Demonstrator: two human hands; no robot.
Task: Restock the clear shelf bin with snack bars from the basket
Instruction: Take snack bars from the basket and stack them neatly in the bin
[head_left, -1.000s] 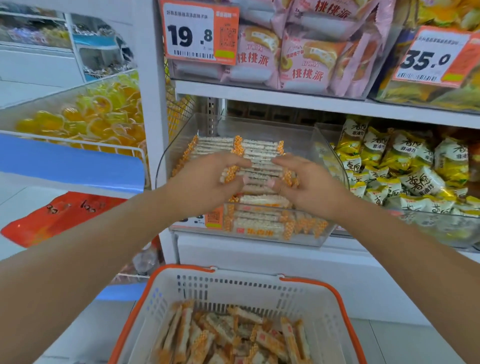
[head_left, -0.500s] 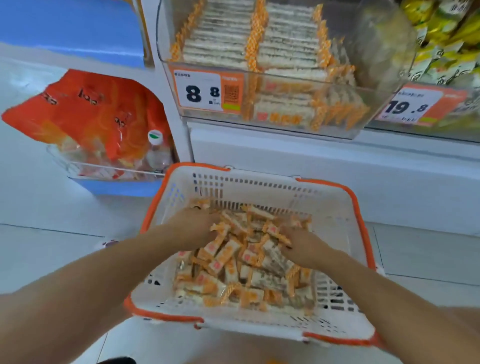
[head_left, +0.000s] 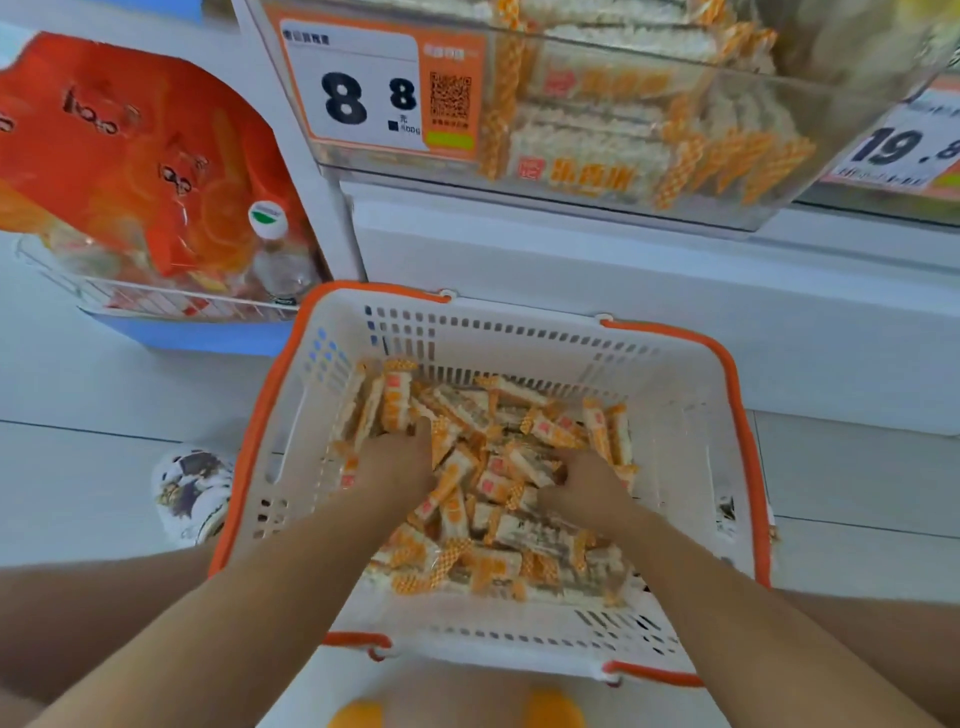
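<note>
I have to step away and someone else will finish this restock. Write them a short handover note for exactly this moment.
Left hand: down in the snack bars in the basket, fingers buried; its grip cannot be told.
Right hand: the same, fingers dug into the pile, grip unclear.
Basket: on the floor below the shelf, bottom covered with loose bars.
Clear shelf bin: above, behind the 8.8 price tag, already holding stacked bars.
Done: the bin is partly stocked.
Left: lift handfuls from the basket, lay them in the bin, repeat until the basket is empty or the bin is full.
</note>
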